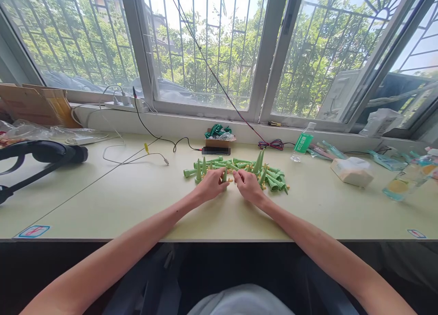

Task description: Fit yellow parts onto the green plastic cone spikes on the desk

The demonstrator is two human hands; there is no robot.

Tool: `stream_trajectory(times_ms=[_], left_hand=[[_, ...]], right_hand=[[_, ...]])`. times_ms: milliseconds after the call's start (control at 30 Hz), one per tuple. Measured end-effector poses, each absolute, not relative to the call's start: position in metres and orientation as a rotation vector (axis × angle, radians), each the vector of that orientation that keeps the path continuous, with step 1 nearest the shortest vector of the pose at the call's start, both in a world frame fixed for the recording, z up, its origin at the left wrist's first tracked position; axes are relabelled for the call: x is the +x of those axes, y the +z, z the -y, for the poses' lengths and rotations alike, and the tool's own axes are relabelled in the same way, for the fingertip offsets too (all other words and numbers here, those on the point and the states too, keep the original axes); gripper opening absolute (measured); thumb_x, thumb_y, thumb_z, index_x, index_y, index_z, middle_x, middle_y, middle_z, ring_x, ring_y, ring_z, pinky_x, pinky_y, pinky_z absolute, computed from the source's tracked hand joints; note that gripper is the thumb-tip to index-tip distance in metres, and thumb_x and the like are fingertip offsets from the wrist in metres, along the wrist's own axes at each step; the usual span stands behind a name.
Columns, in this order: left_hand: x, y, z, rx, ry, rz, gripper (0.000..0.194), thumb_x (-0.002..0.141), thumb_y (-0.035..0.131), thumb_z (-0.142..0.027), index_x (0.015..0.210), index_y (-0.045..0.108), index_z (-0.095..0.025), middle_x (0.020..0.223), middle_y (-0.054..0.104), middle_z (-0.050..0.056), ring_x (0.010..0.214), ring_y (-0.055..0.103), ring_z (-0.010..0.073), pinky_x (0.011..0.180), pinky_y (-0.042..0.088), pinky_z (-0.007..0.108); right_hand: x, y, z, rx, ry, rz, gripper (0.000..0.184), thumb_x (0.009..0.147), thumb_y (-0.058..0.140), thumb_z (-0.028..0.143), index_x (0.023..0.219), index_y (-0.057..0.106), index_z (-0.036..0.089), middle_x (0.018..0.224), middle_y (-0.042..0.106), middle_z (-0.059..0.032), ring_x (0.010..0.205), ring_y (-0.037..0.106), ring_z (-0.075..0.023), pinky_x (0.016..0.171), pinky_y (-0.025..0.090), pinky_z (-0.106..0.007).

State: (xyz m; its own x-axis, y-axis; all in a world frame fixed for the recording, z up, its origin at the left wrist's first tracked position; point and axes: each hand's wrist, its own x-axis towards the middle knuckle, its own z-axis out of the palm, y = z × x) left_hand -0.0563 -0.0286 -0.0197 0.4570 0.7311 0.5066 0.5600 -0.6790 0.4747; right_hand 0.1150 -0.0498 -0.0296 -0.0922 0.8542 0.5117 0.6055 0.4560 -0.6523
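Both hands (230,183) — among green cones (270,176)

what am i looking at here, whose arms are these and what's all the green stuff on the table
This is one picture from a camera worn on a person's head, looking forward and down, so the two bare arms are that person's own. The left hand and right hand rest at a pile of green cones on a pale table under a window. Each hand seems to pinch a small piece, too small to tell. Around them lie a black headset, cables, a water bottle and a tissue pack.
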Motion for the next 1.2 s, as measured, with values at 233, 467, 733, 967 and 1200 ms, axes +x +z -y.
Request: stream_trajectory(times_ms=[233, 467, 733, 967, 1200], left_hand=[[-0.0535, -0.0166, 0.0337, 2.374, 0.949, -1.090, 0.015, 0.076, 0.060, -0.020, 0.089, 0.054, -0.018, 0.070, 0.063, -0.002, 0.052, 0.059, 0.0129, 0.049, 0.042, 0.023], [-0.0524, -0.0159, 0.0356, 2.401, 0.912, -1.047, 0.042, 0.072, 0.053, -0.013, 0.113, 0.049, -0.018, 0.086, 0.066, 0.001, 0.063, 0.064, 0.0133, 0.056, 0.048, 0.023], [-0.0526, -0.0224, 0.0314, 2.482, 0.926, -1.067, 0.039, 0.078, 0.052, -0.018, 0.117, 0.048, -0.018, 0.089, 0.067, 0.002, 0.064, 0.063, 0.0140, 0.060, 0.047, 0.025], [-0.0545, -0.0200, 0.0343, 2.548, 0.999, -1.153, 0.040, 0.080, 0.050, -0.017, 0.120, 0.047, -0.020, 0.080, 0.064, 0.000, 0.059, 0.060, 0.0140, 0.056, 0.043, 0.025], [-0.0570, -0.0162, 0.0354, 2.549, 1.078, -1.263, 0.040, 0.082, 0.051, -0.020, 0.122, 0.045, -0.019, 0.078, 0.059, 0.001, 0.055, 0.054, 0.0133, 0.053, 0.039, 0.024]], right_hand=[[0.1150, -0.0303, 0.0549, -1.123, 0.462, 1.877, 0.022, 0.087, 0.054, 0.037, 0.098, 0.054, 0.018, 0.050, 0.050, 0.0075, 0.045, 0.043, -0.0110, 0.052, 0.033, -0.023], [0.1158, -0.0365, 0.0506, -1.092, 0.453, 1.940, 0.016, 0.087, 0.053, 0.033, 0.093, 0.057, 0.019, 0.052, 0.051, 0.0064, 0.045, 0.043, -0.0107, 0.051, 0.032, -0.023], [0.1151, -0.0341, 0.0517, -1.084, 0.452, 1.913, 0.018, 0.089, 0.052, 0.036, 0.089, 0.057, 0.018, 0.051, 0.049, 0.0061, 0.045, 0.041, -0.0108, 0.052, 0.032, -0.024], [0.1147, -0.0339, 0.0525, -1.138, 0.401, 1.864, 0.018, 0.089, 0.051, 0.034, 0.096, 0.057, 0.018, 0.048, 0.047, 0.0080, 0.045, 0.042, -0.0106, 0.054, 0.033, -0.023], [0.1158, -0.0363, 0.0504, -1.155, 0.366, 1.878, 0.015, 0.089, 0.050, 0.030, 0.095, 0.058, 0.019, 0.048, 0.048, 0.0081, 0.044, 0.042, -0.0108, 0.054, 0.033, -0.024]])
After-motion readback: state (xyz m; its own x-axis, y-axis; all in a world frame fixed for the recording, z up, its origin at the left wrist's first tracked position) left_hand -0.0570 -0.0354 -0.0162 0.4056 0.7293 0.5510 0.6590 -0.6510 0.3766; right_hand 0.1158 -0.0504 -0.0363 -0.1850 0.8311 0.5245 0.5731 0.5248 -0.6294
